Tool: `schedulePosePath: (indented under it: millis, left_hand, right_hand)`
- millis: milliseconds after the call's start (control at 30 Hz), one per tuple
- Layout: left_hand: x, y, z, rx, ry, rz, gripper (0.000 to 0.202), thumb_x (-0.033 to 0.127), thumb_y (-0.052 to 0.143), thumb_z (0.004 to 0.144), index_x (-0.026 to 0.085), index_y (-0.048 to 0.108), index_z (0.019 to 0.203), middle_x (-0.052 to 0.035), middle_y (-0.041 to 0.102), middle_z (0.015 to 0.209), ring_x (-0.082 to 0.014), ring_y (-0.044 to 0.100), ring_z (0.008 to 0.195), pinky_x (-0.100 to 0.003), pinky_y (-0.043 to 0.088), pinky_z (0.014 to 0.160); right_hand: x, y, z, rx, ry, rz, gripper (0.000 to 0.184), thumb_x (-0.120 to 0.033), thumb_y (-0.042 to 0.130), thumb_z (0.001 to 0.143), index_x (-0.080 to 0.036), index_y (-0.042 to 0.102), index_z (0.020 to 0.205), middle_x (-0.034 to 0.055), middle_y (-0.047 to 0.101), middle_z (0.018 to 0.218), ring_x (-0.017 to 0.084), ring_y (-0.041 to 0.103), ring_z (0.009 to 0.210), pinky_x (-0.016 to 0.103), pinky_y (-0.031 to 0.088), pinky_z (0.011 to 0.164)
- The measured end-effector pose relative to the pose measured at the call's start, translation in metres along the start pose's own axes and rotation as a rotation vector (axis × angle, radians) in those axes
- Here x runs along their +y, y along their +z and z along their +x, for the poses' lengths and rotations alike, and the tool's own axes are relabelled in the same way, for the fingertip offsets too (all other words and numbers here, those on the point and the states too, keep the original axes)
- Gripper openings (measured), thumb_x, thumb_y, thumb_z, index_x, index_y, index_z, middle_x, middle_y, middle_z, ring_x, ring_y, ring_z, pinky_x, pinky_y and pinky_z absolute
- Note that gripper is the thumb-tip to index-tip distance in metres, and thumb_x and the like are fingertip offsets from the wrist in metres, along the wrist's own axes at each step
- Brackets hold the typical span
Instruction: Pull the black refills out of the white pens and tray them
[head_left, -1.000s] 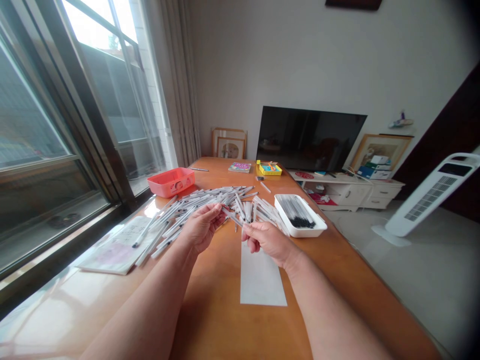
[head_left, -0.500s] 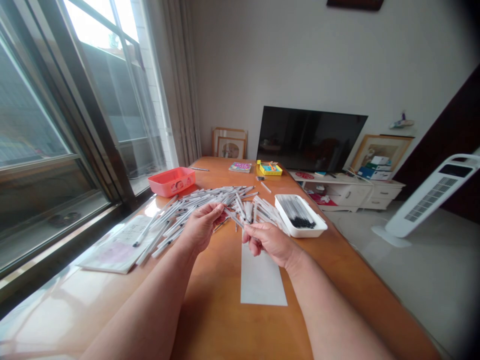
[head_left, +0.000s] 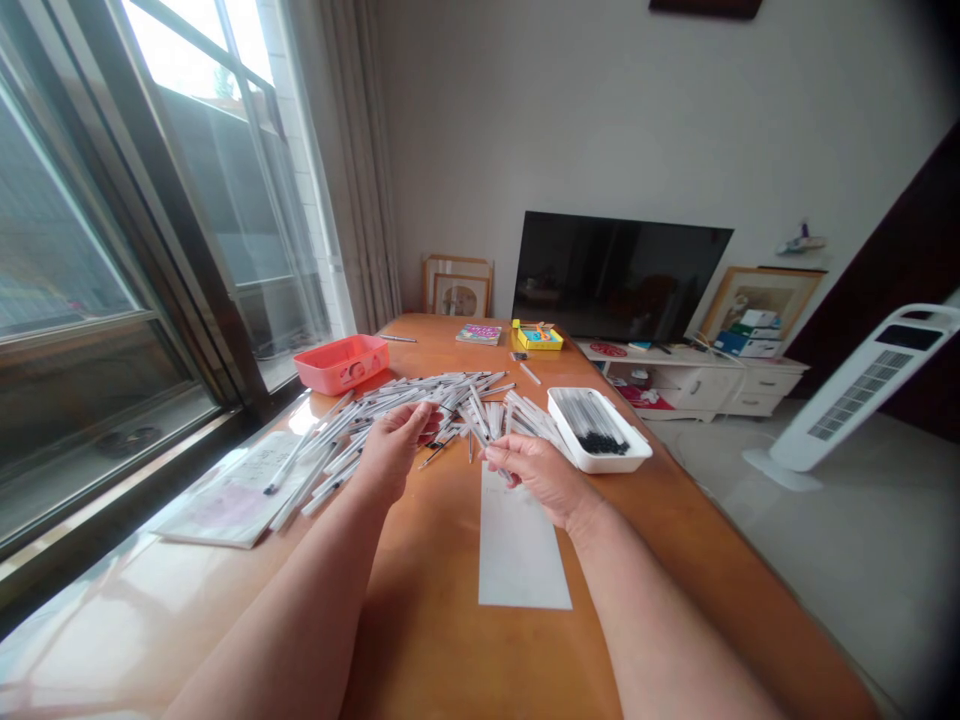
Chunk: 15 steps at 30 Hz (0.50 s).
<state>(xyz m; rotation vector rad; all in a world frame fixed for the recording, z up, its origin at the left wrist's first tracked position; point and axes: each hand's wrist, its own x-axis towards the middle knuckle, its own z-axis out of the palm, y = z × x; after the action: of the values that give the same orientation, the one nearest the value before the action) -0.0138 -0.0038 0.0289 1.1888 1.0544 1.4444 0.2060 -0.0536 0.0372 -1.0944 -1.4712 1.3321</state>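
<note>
One left hand (head_left: 394, 452), one right hand (head_left: 534, 480), one red plastic tray (head_left: 342, 364), one white rectangular tray (head_left: 570, 450), one white paper sheet (head_left: 521, 550), and white pens (head_left: 420, 398), too many to count.

Place: a living room in a home, and here's the proof!
Screen: a large black flat-screen television (head_left: 622, 275) on a low white cabinet (head_left: 675, 388)
Floor: a white tower fan (head_left: 851, 395)
Window: sheer white curtains (head_left: 351, 170)

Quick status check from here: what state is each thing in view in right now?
Left hand: raised, fingers curled, grip unclear
Right hand: pinched on what looks like a pen
Loose white pens: scattered in a heap
White tray: holding black-tipped refills
Red plastic box: upright on the table
Television: screen dark
</note>
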Motion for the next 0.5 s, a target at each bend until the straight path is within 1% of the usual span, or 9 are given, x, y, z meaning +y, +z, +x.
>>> schedulePosePath:
  millis: [67, 100, 133, 200, 267, 300, 367, 433, 500]
  left_hand:
    - [-0.008, -0.003, 0.005, 0.061, 0.068, 0.139, 0.039, 0.053, 0.072, 0.080, 0.019, 0.074, 0.100, -0.0093, 0.074, 0.096, -0.0215, 0.065, 0.089, -0.029, 0.046, 0.078]
    - [-0.013, -0.004, 0.007, 0.055, 0.115, 0.226, 0.037, 0.052, 0.070, 0.082, 0.020, 0.074, 0.100, -0.0092, 0.074, 0.098, -0.0223, 0.064, 0.091, -0.030, 0.046, 0.080]
    - [-0.020, -0.004, 0.009, 0.035, 0.170, 0.331, 0.034, 0.050, 0.069, 0.083, 0.022, 0.075, 0.101, -0.0092, 0.074, 0.098, -0.0234, 0.064, 0.092, -0.031, 0.046, 0.083]
    - [-0.033, -0.003, 0.011, -0.040, 0.287, 0.537, 0.028, 0.043, 0.071, 0.082, 0.025, 0.075, 0.104, -0.0100, 0.074, 0.100, -0.0278, 0.062, 0.100, -0.037, 0.042, 0.095]
    - [-0.045, -0.001, 0.011, -0.080, 0.356, 0.677, 0.033, 0.038, 0.072, 0.080, 0.028, 0.073, 0.111, -0.0119, 0.074, 0.105, -0.0339, 0.055, 0.116, -0.043, 0.033, 0.106]
    - [-0.049, -0.001, 0.010, -0.110, 0.354, 0.721, 0.036, 0.037, 0.072, 0.080, 0.029, 0.072, 0.115, -0.0127, 0.072, 0.114, -0.0366, 0.050, 0.124, -0.046, 0.028, 0.109]
    - [-0.056, 0.000, 0.009, -0.162, 0.340, 0.769, 0.039, 0.037, 0.072, 0.079, 0.030, 0.070, 0.117, -0.0126, 0.068, 0.126, -0.0400, 0.041, 0.135, -0.051, 0.019, 0.114]
    - [-0.057, 0.001, 0.008, -0.198, 0.333, 0.798, 0.038, 0.035, 0.071, 0.079, 0.031, 0.069, 0.117, -0.0114, 0.067, 0.130, -0.0409, 0.037, 0.139, -0.054, 0.011, 0.116]
    - [-0.054, 0.001, 0.007, -0.222, 0.341, 0.889, 0.038, 0.034, 0.067, 0.082, 0.032, 0.067, 0.120, -0.0098, 0.067, 0.129, -0.0395, 0.038, 0.139, -0.055, 0.007, 0.117]
  right_hand:
    - [0.001, -0.004, 0.002, 0.074, -0.022, 0.031, 0.030, -0.047, 0.070, 0.080, -0.019, 0.073, 0.088, 0.0038, 0.066, 0.085, 0.013, 0.050, 0.070, 0.027, 0.037, 0.063]
    - [0.001, -0.005, 0.003, 0.105, -0.029, 0.049, 0.030, -0.048, 0.070, 0.080, -0.019, 0.073, 0.088, 0.0039, 0.066, 0.085, 0.013, 0.049, 0.069, 0.027, 0.036, 0.061]
    - [0.002, -0.006, 0.004, 0.131, -0.031, 0.068, 0.030, -0.048, 0.071, 0.079, -0.019, 0.073, 0.087, 0.0041, 0.065, 0.085, 0.014, 0.049, 0.069, 0.027, 0.036, 0.060]
    - [0.003, -0.007, 0.006, 0.168, -0.027, 0.103, 0.029, -0.047, 0.071, 0.078, -0.019, 0.073, 0.086, 0.0039, 0.065, 0.083, 0.014, 0.050, 0.070, 0.027, 0.035, 0.058]
    - [0.004, -0.007, 0.007, 0.191, -0.018, 0.131, 0.028, -0.046, 0.072, 0.078, -0.019, 0.072, 0.085, 0.0026, 0.063, 0.079, 0.013, 0.049, 0.068, 0.026, 0.035, 0.057]
    - [0.004, -0.007, 0.007, 0.200, -0.016, 0.141, 0.028, -0.046, 0.072, 0.078, -0.019, 0.072, 0.085, 0.0020, 0.062, 0.077, 0.013, 0.049, 0.067, 0.026, 0.034, 0.057]
    - [0.004, -0.006, 0.007, 0.213, -0.013, 0.153, 0.029, -0.046, 0.073, 0.077, -0.018, 0.072, 0.085, 0.0017, 0.062, 0.076, 0.012, 0.048, 0.065, 0.025, 0.034, 0.056]
    - [0.002, -0.006, 0.007, 0.218, -0.005, 0.153, 0.031, -0.047, 0.073, 0.077, -0.017, 0.072, 0.085, 0.0019, 0.062, 0.077, 0.011, 0.047, 0.066, 0.025, 0.034, 0.056]
    - [0.000, -0.006, 0.006, 0.224, 0.010, 0.145, 0.033, -0.048, 0.073, 0.077, -0.017, 0.072, 0.087, 0.0023, 0.062, 0.079, 0.011, 0.047, 0.067, 0.025, 0.034, 0.057]
